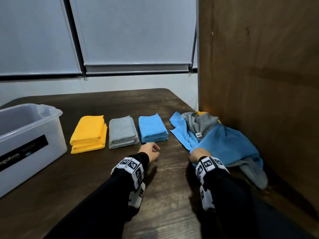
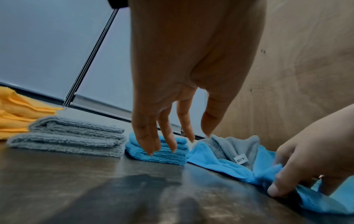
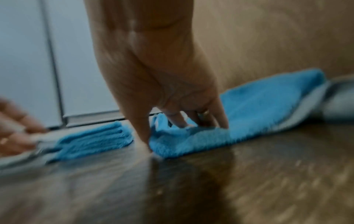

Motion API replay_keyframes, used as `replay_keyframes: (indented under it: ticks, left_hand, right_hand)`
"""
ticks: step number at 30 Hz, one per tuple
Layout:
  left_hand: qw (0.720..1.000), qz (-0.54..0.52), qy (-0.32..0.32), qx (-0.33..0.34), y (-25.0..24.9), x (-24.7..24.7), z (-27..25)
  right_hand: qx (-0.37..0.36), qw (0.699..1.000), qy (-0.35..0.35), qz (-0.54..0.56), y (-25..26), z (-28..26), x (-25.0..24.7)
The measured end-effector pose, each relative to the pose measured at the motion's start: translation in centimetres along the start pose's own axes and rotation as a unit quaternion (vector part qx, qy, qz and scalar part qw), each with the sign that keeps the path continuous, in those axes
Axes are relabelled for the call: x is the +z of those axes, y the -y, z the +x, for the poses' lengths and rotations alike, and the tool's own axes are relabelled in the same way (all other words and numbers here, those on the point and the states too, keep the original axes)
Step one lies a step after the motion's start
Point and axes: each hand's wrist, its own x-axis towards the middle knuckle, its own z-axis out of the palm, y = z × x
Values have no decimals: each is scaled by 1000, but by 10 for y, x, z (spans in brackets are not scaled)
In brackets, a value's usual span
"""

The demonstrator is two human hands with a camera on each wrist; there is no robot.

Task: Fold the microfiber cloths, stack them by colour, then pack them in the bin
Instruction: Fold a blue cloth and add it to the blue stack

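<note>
Three folded stacks lie in a row on the dark table: yellow [image 1: 88, 134], grey [image 1: 122, 131] and blue [image 1: 151, 129]. To their right is a loose heap of unfolded cloths, with a blue cloth [image 1: 227, 144] on top and grey cloth [image 1: 202, 123] beneath. My right hand [image 1: 200, 155] pinches the near left corner of that blue cloth [image 3: 258, 109] between thumb and fingers, down at the tabletop. My left hand [image 1: 151, 150] hovers just in front of the blue stack [image 2: 159, 151], fingers hanging loose, holding nothing.
A translucent plastic bin [image 1: 25, 144] with a black label stands at the left of the table. A tall wooden panel [image 1: 259, 83] rises along the right side, right behind the heap. White roller blinds [image 1: 134, 31] hang behind the table.
</note>
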Motion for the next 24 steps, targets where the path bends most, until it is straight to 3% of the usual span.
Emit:
replay_keyframes:
  ticks: [4,8,10,13,16,19,21,24]
  left_hand:
    - [999,-46,-1,24,-8,6,-7]
    - [986,-154,-9,57,-15,0,-12]
    - [963,-264,-19,56,-25,-11,-17]
    - [908,-410,-6,81,-42,-33,-31]
    - [862,-493,39,112,-51,-52,-49]
    - [822,-555,68,105,-52,-61,-64]
    - [823,-554,39,121,-47,-60,-71]
    - [857,-505,-29,102,-33,-57,-78]
  right_hand:
    - [-25,984,-85,155,3,-35,-26]
    - [-81,913,-155,368,23,-65,-52]
    - [-151,873,-197,420,38,-77,-60]
    - [-243,785,-208,531,62,-94,-69]
    - [-282,705,-172,627,83,-112,-79]
    - [-285,661,-148,678,100,-126,-88]
    - [-297,638,-148,695,108,-134,-95]
    - [-327,600,-141,716,117,-145,-103]
